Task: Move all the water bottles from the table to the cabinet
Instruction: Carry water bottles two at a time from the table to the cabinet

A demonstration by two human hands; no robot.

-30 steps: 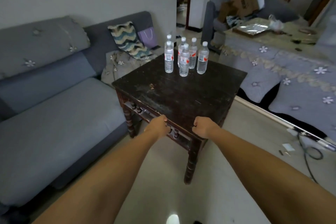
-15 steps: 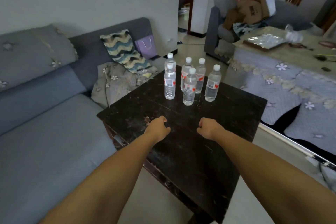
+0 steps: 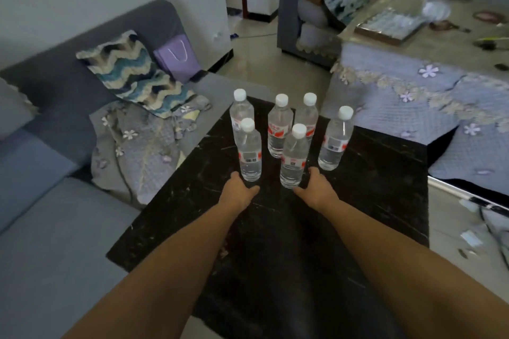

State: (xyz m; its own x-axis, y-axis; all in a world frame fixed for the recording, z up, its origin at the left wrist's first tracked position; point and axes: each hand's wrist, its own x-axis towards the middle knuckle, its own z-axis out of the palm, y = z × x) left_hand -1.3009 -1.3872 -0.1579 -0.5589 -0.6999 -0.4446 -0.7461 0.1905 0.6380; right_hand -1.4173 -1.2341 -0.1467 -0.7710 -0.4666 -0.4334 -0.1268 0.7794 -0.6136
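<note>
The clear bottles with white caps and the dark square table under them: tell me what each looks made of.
Clear bottles with white caps: thin transparent plastic, glossy; the table shows through them, and each wears a red and white printed label. Dark square table: probably old wood with a worn, near-black finish; pale scratches and scuffs cross its matt top.

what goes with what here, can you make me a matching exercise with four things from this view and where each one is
Things:
1. left hand
2. right hand
3. purple bag
4. wavy-striped cushion

Places:
A. on the sofa, propped on its backrest
B. at the base of the front-left bottle
C. at the end of the sofa, beside the cushion
D. at the base of the front-middle bottle

Pairs: 1-B, 2-D, 3-C, 4-A
</note>
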